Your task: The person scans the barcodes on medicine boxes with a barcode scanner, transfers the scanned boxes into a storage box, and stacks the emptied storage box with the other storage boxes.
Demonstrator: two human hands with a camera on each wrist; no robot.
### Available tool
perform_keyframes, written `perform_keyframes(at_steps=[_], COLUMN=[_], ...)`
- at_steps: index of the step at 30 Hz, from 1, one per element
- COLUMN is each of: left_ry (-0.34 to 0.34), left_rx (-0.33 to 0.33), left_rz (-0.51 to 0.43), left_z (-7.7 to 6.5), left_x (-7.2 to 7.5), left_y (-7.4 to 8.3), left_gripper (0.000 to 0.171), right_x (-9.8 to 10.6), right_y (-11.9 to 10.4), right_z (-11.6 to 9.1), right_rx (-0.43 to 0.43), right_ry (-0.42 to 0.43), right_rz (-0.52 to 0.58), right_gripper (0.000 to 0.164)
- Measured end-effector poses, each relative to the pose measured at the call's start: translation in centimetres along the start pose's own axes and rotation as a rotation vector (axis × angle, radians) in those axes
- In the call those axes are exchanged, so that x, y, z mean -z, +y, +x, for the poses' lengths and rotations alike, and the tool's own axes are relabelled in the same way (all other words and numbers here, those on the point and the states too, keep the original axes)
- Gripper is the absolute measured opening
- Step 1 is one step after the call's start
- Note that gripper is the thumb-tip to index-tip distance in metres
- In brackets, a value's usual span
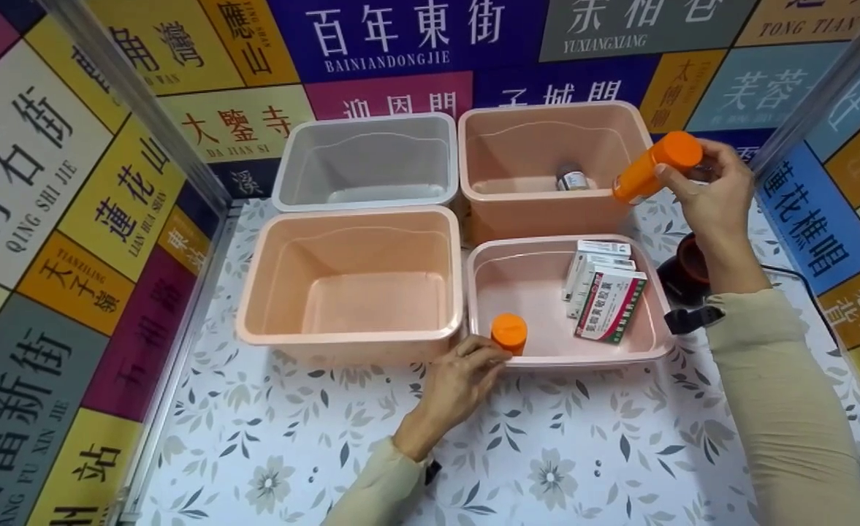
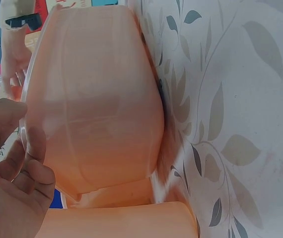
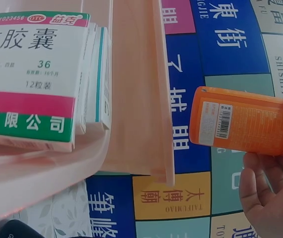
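Note:
My right hand (image 1: 725, 191) holds an orange pill bottle (image 1: 641, 175) by its capped end, tilted at the right rim of the back right peach bin (image 1: 546, 212). The bottle's barcode label (image 3: 224, 121) shows in the right wrist view. Inside that bin lies a small jar (image 1: 571, 178) with a pale label. My left hand (image 1: 459, 383) grips the front left corner of the shallow pink bin (image 1: 532, 285), its thumb at the rim and fingers curled outside. Beside those fingers, in that bin, stands another orange-capped bottle (image 1: 509, 334). Several medicine boxes (image 1: 609, 303) lean at its right side.
A grey bin (image 1: 365, 201) stands at back left, with a peach bin (image 1: 349, 343) in front. Right of the pink bin is a dark reddish-brown round object (image 1: 689, 270), with a black cable (image 1: 802, 276) nearby. Printed panels (image 1: 400, 44) enclose the floral tabletop (image 1: 546, 438).

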State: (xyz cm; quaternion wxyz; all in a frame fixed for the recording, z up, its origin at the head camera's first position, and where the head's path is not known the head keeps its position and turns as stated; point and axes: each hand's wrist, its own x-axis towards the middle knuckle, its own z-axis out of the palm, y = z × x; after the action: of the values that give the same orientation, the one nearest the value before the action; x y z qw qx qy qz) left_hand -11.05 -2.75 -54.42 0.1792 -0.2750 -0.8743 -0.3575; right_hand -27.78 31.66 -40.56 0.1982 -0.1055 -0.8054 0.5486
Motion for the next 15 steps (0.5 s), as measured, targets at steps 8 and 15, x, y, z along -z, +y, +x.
perform_keyframes(at_steps=[8, 15], left_ry=[-0.005, -0.004], left_rx=[-0.006, -0.010], left_rz=[0.006, 0.013], left_z=[0.1, 0.0], left_x=[0.0, 0.0], left_y=[-0.1, -0.1], left_gripper=[0.014, 0.014], right_x=[-1.0, -1.8], right_y=[-0.4, -0.6], right_z=[0.7, 1.2], right_rx=[0.022, 0.031], right_ry=[-0.003, 0.004], right_rz=[0.032, 0.001], right_gripper=[0.054, 0.056])
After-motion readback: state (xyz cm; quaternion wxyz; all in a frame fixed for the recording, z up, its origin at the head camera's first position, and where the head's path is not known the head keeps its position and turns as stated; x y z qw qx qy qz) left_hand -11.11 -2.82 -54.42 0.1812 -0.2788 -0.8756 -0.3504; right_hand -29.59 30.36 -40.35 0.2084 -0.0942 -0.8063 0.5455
